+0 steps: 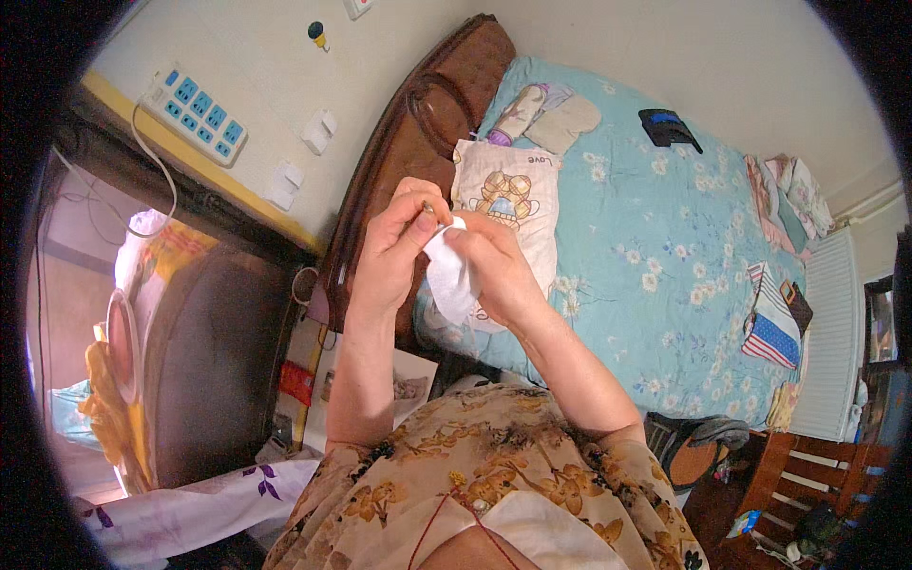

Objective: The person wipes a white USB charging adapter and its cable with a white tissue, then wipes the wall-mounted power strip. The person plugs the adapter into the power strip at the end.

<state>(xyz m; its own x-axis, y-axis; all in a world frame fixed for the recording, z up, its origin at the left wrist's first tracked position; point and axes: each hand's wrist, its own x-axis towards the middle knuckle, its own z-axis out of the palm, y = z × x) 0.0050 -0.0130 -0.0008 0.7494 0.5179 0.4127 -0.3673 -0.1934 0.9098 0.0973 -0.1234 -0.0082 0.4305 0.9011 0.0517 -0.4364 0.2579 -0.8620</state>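
Both hands are raised close together in front of the chest, above the edge of a bed. My left hand [400,239] pinches a small metallic-looking item [427,208] between thumb and forefinger; what it is I cannot tell. A white cloth or tissue [450,281] hangs from the fingertips of my right hand [491,260], its upper end touching the left fingers. Behind the hands lies a pale pillow with a printed cartoon bear [502,196].
A bed with a blue floral sheet [613,214] fills the right, with a brown headboard [385,164] beside it. Folded clothes [773,328] lie at its far end. On the left are a wall-mounted power strip [196,117] and a dark cabinet-like surface [214,356].
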